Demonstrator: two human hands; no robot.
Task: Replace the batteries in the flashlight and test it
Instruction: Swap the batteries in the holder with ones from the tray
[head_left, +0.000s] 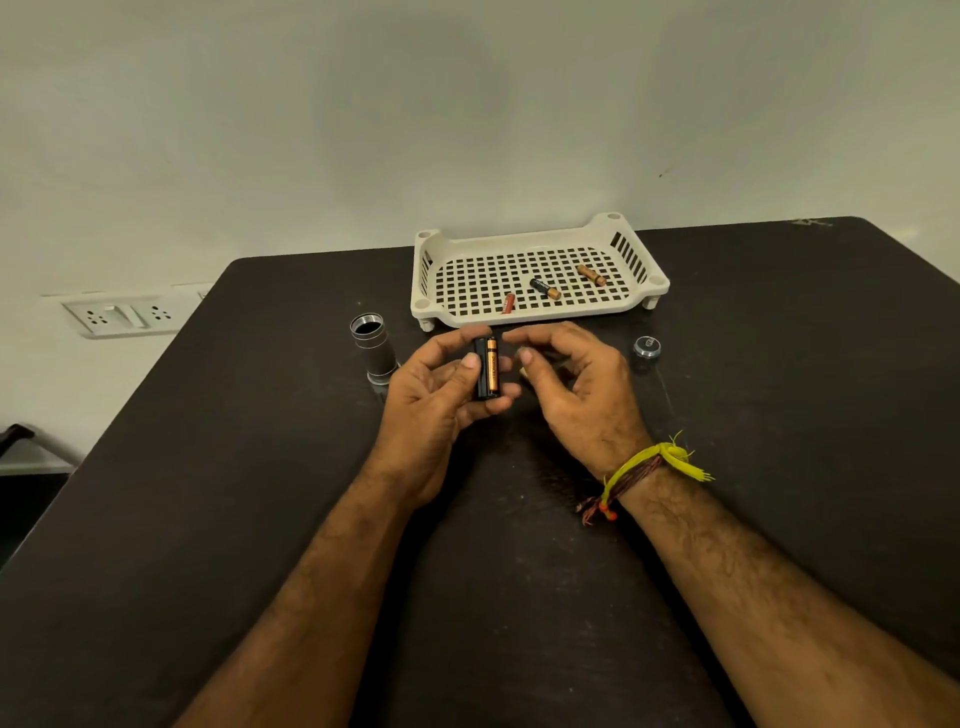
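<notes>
While my left hand (441, 387) pinches the battery holder (487, 368) upright mid-table, right hand (571, 382) beside it with fingers curled, grip unclear, flashlight body (375, 355) standing left, end cap (647, 347) right, basket (535, 306) with three loose batteries (545, 288) at the far edge.

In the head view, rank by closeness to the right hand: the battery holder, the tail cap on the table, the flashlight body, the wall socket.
From the right hand:
1. battery holder, just left of it, held in the left hand.
2. tail cap, on the table to its right.
3. flashlight body, standing beyond the left hand.
4. wall socket, far left.
</notes>
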